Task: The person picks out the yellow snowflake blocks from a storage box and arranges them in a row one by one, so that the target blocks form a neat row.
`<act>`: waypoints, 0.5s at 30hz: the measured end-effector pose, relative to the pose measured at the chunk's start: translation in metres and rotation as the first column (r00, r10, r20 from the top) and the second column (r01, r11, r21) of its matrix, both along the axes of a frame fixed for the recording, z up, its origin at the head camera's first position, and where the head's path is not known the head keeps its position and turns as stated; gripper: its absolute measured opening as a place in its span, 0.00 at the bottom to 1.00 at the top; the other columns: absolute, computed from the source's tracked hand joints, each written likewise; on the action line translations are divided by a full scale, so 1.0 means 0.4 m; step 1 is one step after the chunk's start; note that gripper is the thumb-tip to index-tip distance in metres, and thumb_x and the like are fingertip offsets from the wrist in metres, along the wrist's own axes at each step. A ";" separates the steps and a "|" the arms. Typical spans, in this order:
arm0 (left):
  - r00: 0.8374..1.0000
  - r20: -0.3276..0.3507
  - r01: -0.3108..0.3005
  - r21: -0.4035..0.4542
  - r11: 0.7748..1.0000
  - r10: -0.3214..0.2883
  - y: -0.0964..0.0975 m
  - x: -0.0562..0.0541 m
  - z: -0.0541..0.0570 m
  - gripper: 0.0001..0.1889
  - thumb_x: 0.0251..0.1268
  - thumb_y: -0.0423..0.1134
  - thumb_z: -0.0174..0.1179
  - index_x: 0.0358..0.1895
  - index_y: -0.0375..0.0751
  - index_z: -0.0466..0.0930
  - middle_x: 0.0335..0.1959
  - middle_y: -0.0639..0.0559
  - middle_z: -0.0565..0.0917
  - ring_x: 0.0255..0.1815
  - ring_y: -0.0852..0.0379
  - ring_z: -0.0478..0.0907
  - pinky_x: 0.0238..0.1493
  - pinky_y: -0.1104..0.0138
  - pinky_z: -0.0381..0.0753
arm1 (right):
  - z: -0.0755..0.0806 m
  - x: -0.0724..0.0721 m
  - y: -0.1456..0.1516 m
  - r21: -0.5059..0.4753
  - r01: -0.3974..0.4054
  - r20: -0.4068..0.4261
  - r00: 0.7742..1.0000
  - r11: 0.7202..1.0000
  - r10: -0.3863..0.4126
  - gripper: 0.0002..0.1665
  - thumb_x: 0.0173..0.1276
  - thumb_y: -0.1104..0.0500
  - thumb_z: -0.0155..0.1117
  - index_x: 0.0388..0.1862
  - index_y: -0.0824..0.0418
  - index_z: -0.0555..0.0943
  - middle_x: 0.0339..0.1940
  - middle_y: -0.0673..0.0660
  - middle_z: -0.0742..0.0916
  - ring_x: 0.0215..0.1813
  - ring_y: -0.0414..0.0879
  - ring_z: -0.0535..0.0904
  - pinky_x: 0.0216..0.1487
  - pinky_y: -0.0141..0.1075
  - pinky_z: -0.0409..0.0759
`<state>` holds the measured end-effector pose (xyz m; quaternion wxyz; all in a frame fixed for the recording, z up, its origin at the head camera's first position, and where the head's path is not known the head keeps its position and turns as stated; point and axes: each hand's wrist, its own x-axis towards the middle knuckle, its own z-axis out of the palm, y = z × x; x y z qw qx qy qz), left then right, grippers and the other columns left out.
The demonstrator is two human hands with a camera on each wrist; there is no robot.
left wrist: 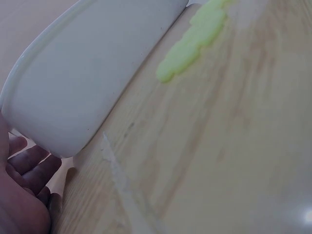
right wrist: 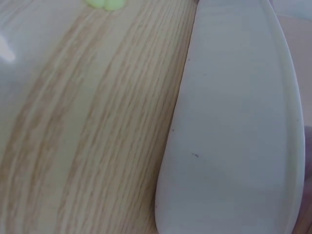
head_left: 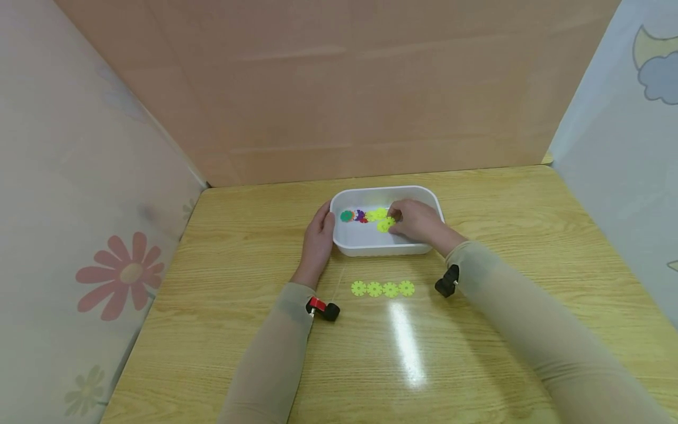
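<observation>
A white plastic tray [head_left: 384,250] stands on the table. Along its left wall lies my left hand [head_left: 318,235], thumb by the rim and fingers bent against the outside; in the left wrist view those fingers [left wrist: 35,168] touch the tray's end. My right hand [head_left: 417,221] reaches inside and pinches a yellow snowflake disc [head_left: 390,222] between thumb and fingertips. Other yellow discs [head_left: 377,214] lie beside it, with a green disc [head_left: 346,216] and purple disc [head_left: 361,215] further left. In the right wrist view the tray wall [right wrist: 234,126] hides most of the hand.
Several yellow snowflake discs [head_left: 382,288] form a row on the wooden table [head_left: 238,247], in front of the tray. A brown panel [head_left: 349,88] rises behind the table, and pale patterned panels [head_left: 47,176] stand at both sides.
</observation>
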<state>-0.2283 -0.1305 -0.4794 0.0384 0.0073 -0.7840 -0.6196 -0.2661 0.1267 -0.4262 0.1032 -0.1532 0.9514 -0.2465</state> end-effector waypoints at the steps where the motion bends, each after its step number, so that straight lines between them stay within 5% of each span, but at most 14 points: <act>1: 1.000 0.000 0.000 0.000 1.000 0.000 0.000 -0.001 0.000 0.28 0.92 0.55 0.45 0.86 0.54 0.69 0.81 0.59 0.74 0.85 0.55 0.65 0.84 0.54 0.66 | 0.000 0.000 0.000 0.000 -0.001 -0.004 1.000 1.000 0.001 0.19 0.70 0.60 0.80 0.57 0.65 0.88 0.50 0.61 0.90 0.53 0.56 0.83 0.60 0.53 0.81; 15: 1.000 0.004 0.001 0.003 1.000 -0.001 0.004 -0.004 -0.003 0.28 0.92 0.55 0.45 0.86 0.55 0.69 0.81 0.60 0.74 0.84 0.56 0.65 0.83 0.55 0.67 | 0.001 0.004 0.007 0.005 -0.016 0.004 1.000 1.000 0.016 0.23 0.75 0.61 0.76 0.67 0.59 0.87 0.50 0.62 0.89 0.52 0.57 0.82 0.56 0.53 0.80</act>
